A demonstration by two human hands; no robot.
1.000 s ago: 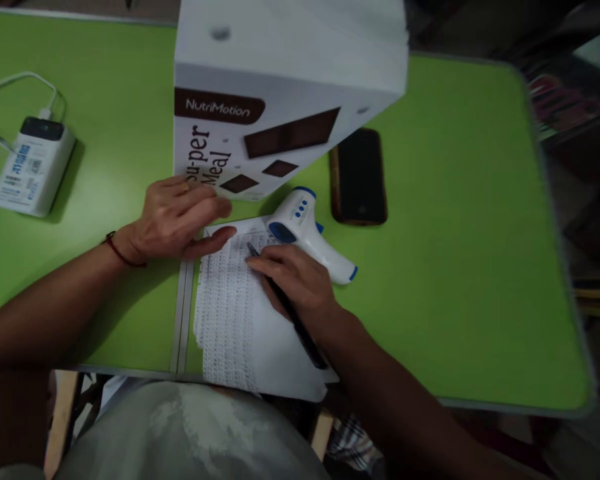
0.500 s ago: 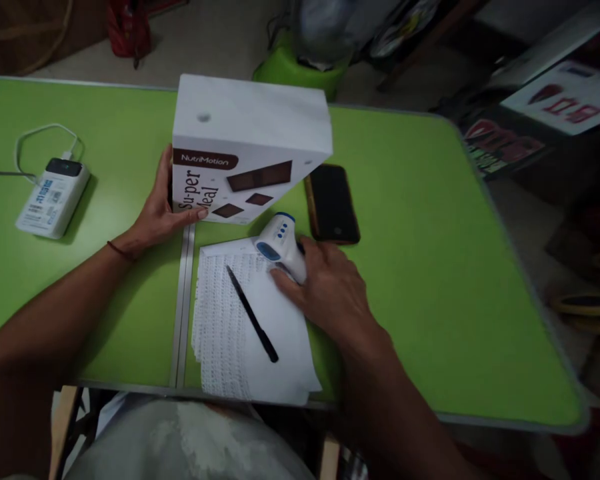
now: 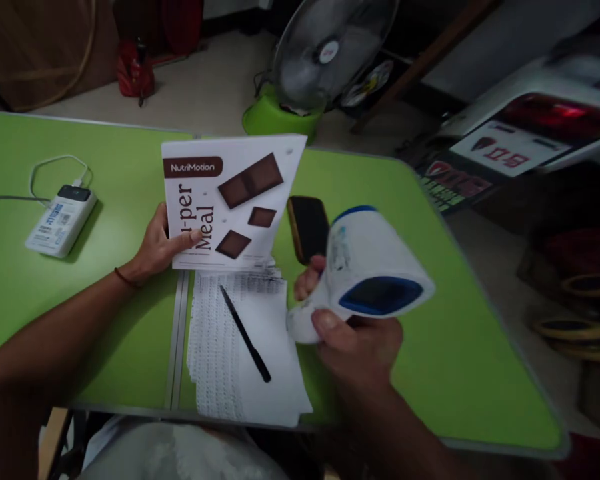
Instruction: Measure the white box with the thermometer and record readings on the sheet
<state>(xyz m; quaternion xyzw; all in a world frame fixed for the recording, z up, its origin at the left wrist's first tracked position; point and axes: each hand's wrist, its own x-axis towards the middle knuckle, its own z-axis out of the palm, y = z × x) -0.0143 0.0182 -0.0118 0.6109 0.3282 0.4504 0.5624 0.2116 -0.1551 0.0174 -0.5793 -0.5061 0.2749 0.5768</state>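
Observation:
My left hand (image 3: 157, 243) grips the left edge of a white NutriMotion box (image 3: 250, 213), its thumb across the printed front and its other fingers hidden behind. The front, with pictures of brown bars, faces me. In my right hand (image 3: 357, 343) is a white and blue infrared thermometer (image 3: 367, 250), held by its handle above the table with its dark display turned toward me. Below the box lie sheets of paper (image 3: 275, 387) covered partly with handwriting, and a black pen (image 3: 245, 333) rests slantwise on them.
A dark phone (image 3: 308, 227) lies on the green table (image 3: 455, 360) behind the thermometer. At the left is a white power bank (image 3: 60, 223) with a cable plugged in. Beyond the far edge stand a fan (image 3: 325, 57) and a green stool (image 3: 283, 120).
My right hand has lifted the thermometer off the papers, up and to the right. The box has tipped so its front faces me and its top no longer shows. The view has shifted.

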